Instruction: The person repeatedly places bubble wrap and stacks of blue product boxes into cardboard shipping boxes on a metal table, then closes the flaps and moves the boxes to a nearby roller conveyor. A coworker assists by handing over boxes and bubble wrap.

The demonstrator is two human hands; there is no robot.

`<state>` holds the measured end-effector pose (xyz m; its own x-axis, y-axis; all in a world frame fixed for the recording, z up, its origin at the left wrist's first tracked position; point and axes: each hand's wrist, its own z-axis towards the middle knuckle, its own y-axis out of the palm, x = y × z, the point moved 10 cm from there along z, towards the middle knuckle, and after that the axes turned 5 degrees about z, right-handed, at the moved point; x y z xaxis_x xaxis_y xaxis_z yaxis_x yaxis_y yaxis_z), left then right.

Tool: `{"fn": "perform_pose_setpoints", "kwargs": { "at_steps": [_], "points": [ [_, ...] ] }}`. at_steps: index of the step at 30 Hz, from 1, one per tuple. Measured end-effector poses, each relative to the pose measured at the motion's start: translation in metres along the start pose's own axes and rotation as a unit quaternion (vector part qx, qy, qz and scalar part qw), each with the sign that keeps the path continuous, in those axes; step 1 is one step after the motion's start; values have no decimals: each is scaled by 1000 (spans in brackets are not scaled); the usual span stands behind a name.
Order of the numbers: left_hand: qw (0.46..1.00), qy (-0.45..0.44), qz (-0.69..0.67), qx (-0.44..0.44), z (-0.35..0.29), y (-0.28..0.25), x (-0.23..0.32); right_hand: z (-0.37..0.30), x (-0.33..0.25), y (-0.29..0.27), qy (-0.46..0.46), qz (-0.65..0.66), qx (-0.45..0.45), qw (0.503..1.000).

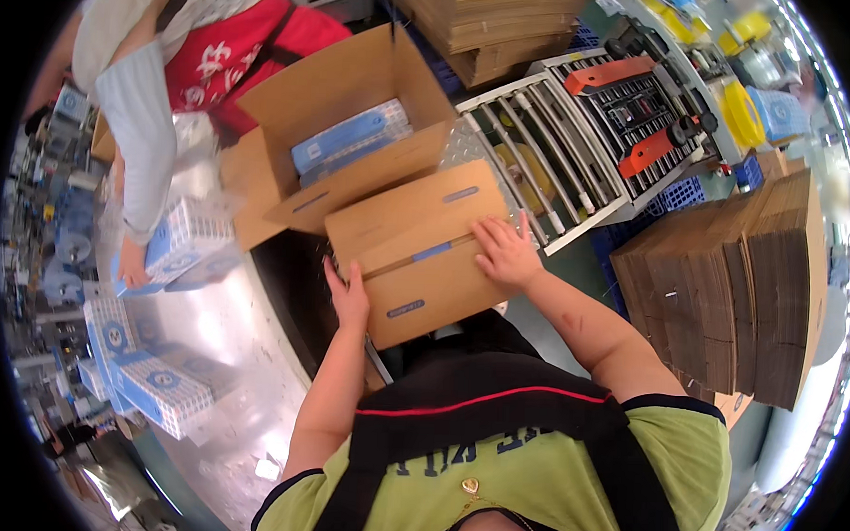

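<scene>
In front of me lies a brown cardboard box [400, 307] with its top flaps folded down; a strip of blue shows through the seam. My left hand [351, 298] grips the box's left end, thumb at the upper edge and fingers along the side. Flat on the top near the right end rests my right hand [506, 254], fingers spread across the flap and seam. Just beyond stands an open cardboard box [314, 93], flaps up, with blue-and-white cartons [353, 139] inside.
A roller conveyor [532, 157] with orange guides [609, 75] runs off at far right. Flattened cardboard stacks [724, 285] stand at right and back [490, 24]. At left, a metal table [240, 325] bears blue-and-white cartons [163, 387]; a co-worker's hand [133, 263] touches one.
</scene>
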<state>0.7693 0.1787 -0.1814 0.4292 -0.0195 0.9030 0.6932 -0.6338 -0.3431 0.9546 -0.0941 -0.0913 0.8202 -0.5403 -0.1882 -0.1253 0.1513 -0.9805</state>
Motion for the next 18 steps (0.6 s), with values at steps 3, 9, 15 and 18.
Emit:
{"fn": "perform_pose_setpoints", "kwargs": {
  "at_steps": [3,9,15,18],
  "points": [
    [994,-21,-101,-32,-27,30,14,12,19,-7,10,17,-14,1000],
    [986,-43,-152,62,-83,210,84,17,119,-30,70,50,-41,995],
    [991,31,-126,22,-21,413,186,61,334,-69,168,30,-60,983],
    [980,59,-180,-62,18,512,227,66,429,-82,244,9,-26,969]
  ]
}}
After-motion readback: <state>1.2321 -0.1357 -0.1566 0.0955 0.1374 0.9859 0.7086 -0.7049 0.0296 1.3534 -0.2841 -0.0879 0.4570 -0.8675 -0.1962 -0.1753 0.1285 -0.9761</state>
